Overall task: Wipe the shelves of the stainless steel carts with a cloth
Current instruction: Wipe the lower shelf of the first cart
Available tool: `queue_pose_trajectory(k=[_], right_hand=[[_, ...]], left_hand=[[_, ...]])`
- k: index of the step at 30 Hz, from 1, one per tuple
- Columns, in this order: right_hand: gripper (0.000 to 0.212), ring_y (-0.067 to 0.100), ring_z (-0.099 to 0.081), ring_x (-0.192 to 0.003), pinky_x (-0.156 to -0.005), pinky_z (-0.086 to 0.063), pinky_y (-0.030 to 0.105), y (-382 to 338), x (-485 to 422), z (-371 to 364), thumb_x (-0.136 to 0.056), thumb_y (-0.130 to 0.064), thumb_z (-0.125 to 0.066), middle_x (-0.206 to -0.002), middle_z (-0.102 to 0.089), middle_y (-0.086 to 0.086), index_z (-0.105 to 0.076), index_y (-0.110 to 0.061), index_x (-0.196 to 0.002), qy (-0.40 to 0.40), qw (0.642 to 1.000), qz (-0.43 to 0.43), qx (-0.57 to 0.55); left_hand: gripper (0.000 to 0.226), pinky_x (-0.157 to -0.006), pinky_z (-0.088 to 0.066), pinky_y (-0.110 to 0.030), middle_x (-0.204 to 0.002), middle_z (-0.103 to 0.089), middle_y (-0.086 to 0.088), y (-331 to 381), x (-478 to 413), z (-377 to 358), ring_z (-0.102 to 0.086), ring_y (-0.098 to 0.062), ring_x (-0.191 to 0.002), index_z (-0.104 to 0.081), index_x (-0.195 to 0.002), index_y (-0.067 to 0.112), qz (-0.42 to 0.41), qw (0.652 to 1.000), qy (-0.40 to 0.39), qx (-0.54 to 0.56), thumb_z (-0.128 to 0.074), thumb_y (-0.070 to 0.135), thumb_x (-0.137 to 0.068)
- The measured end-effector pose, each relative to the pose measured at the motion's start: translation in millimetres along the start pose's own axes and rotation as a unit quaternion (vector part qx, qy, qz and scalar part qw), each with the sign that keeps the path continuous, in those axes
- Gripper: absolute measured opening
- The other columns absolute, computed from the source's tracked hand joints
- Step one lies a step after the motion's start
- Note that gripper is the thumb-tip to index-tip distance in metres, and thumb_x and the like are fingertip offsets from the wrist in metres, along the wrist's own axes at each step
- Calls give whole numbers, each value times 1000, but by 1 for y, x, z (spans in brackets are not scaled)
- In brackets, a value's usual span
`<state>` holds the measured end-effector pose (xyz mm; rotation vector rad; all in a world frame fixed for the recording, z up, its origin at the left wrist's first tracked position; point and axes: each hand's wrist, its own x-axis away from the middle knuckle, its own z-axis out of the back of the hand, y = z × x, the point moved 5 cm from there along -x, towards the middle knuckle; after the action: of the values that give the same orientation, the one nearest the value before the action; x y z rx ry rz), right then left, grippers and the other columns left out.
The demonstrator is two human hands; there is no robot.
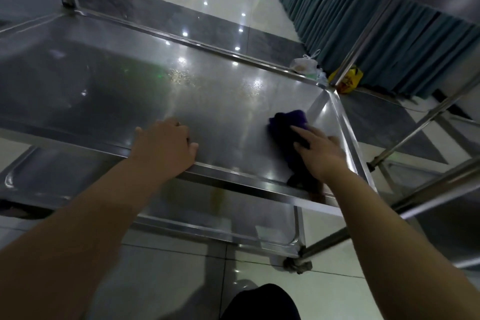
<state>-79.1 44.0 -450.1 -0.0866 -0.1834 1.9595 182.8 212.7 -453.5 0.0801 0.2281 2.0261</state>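
Steel shelf (207,101) — purple cloth (285,122) under right hand (319,156).

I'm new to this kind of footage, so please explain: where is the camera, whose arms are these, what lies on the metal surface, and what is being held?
There is no machine here. One wide-angle camera worn on a person's head looks forward and down, so both bare arms are that person's own. They stand at a stainless steel cart: one shiny shelf fills the view, and a lower shelf shows beneath it. The right hand presses a dark purple cloth onto the shelf near its right corner, fingers stretched out. The left hand rests on the shelf's near edge and holds nothing. Pale specks lie farther back on the shelf.
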Motion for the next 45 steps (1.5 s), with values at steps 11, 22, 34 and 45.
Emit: queue_pose_trajectory(k=[11,22,34,45], right_hand=[[41,19,-30,-114,-90,-29,36,-45,67,-13,-95,-41,-44,-150,-28,-21,-36,-59,-132,20,981,190,-42],[43,14,-27,-105,-81,-19,32,-36,78,-10,-95,-38,-46,-151,-26,-19,-37,-59,-130,27,980,197,-25],[45,25,-35,-114,-87,-32,40,17,85,-2,-94,-47,-35,-150,-29,-13,-25,-55,-138,53,992,105,43],[48,42,-22,-130,-102,-20,55,-9,-28,-8,-92,-41,-37,-153,-23,-2,-30,-47,-139,39,996,-76,14]], left_hand=[[33,-101,-29,-56,-139,-47,4,26,-7,-13,-44,-25,-124,-57,-122,32,-64,998,7,28,-41,40,-95],[28,-93,-40,-43,-124,-53,1,44,-10,-5,-53,-27,-111,-65,-107,26,-84,995,-45,-8,-44,40,-93],[31,-87,-46,-44,-119,-58,5,86,-2,-19,-55,-26,-106,-63,-102,29,-145,989,-2,11,-43,50,-91],[37,-95,-38,-47,-136,-50,6,83,1,-21,-49,-23,-119,-61,-115,31,-147,989,-9,4,-40,51,-92]])
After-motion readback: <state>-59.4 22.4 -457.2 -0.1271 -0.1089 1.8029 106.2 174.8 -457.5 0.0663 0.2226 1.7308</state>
